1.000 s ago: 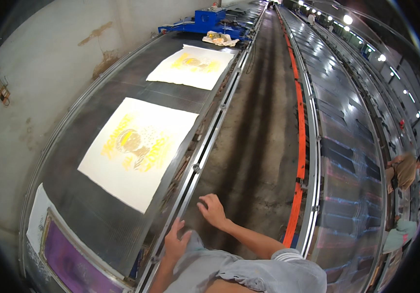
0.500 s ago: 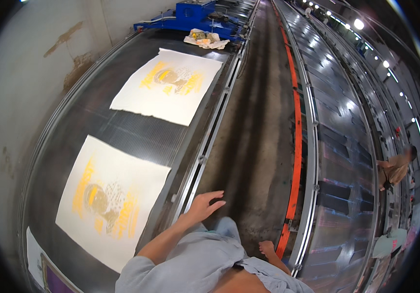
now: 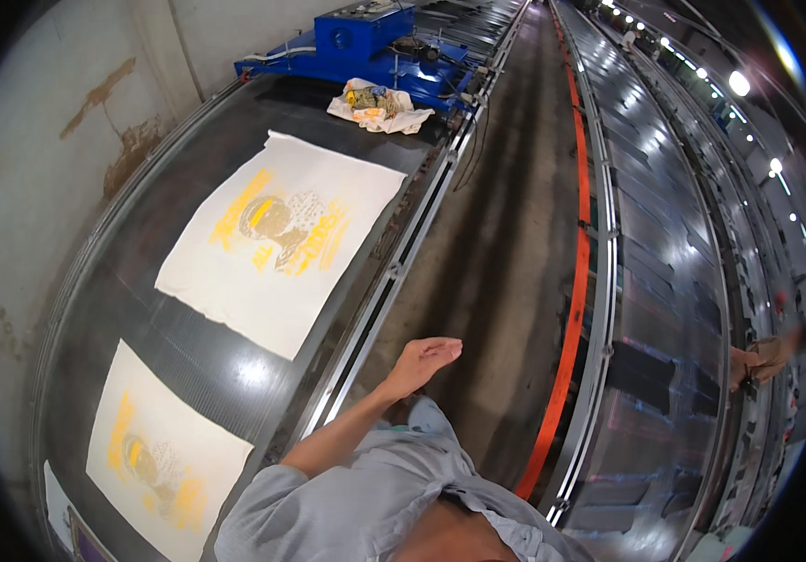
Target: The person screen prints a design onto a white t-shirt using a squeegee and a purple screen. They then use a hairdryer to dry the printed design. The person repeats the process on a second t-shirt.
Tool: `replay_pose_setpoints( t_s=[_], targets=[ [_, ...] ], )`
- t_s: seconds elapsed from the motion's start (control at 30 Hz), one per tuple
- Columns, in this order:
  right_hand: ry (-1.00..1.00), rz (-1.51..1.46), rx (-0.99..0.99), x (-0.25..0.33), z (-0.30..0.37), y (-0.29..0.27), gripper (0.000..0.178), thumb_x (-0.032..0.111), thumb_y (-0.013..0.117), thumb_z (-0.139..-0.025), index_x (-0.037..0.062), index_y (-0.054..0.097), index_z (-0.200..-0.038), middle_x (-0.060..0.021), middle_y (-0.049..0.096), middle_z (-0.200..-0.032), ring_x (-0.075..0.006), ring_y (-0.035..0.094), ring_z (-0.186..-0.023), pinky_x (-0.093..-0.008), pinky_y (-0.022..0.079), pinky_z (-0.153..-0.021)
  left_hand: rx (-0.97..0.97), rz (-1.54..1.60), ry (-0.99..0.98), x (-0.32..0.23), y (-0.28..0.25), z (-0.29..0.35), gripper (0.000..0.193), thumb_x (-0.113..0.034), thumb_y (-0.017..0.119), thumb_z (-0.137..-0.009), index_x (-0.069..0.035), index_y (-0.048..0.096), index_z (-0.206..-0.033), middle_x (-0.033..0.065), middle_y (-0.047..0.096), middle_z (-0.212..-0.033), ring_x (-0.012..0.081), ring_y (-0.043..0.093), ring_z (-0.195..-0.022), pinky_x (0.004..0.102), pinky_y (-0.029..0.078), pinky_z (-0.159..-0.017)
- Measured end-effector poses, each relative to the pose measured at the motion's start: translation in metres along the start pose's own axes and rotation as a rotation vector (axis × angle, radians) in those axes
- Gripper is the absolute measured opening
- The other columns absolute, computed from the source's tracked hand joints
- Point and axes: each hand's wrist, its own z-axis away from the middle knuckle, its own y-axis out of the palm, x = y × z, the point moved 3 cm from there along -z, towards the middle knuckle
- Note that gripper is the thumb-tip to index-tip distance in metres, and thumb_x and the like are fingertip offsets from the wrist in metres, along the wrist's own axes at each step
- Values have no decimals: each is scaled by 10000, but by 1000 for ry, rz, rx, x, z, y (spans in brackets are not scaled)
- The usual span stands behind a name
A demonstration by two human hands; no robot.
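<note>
My left hand [image 3: 429, 362] hangs over the aisle beside the long printing table on my left. Its fingers are loosely stretched out and hold nothing. My right hand is out of view. Nearest to my left hand on that table lies a white fabric panel [image 3: 199, 290] with a yellow and brown figure print. Closer to me lies a second white panel [image 3: 220, 436] with a paler-looking print of the same kind.
At the far end of the left table stands a blue machine carriage [image 3: 356, 58], a crumpled stained cloth [image 3: 412, 120] in front of it. A metal rail [image 3: 394, 272] edges the table. An orange rail [image 3: 574, 323] borders the right-hand table [image 3: 647, 290]. Another person [image 3: 759, 363] is at the far right.
The blue carriage and printed panels have come nearer as I move forward along the aisle. My left hand has swung slightly ahead, and my right hand has left the view.
</note>
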Motion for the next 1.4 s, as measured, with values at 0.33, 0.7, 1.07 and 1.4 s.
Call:
replay_pose_setpoints(
  t_s=[0.33,0.7,1.07,1.4],
  targets=[
    [43,-838,-443,141,-205,-278,118,140,566,-929,60,606,-1006,-50,617,-765,-157,597,-568,-302,476,-437,-550,481,-117,-35,-112,-267,413,-314,605,-986,-19,597,-1275,109,683,-1178,231,614,-1157,448,487,-980],
    [25,-43,-41,195,-299,-275,178,211,589,-883,68,693,-902,-98,661,-765,-213,640,-641,-372,515,-558,-1100,829,103,-23,-385,-599,288,-291,663,-965,-102,594,-1171,90,661,-1138,257,605,-1108,514,487,-965],
    [231,-506,-163,318,-354,-424,121,151,602,-894,44,658,-904,-80,649,-730,-184,653,-639,-319,521,-532,-846,579,355,-94,-399,-691,299,-88,670,-830,40,637,-1099,134,673,-1021,265,692,-901,393,591,-769],
    [-287,-166,79,484,-458,-458,281,340,525,-1008,86,637,-963,-65,664,-899,-196,646,-794,-358,534,-638,328,718,779,-246,-102,-448,496,-76,746,-752,109,634,-1198,166,690,-1171,207,660,-1059,330,512,-942]
  ],
)
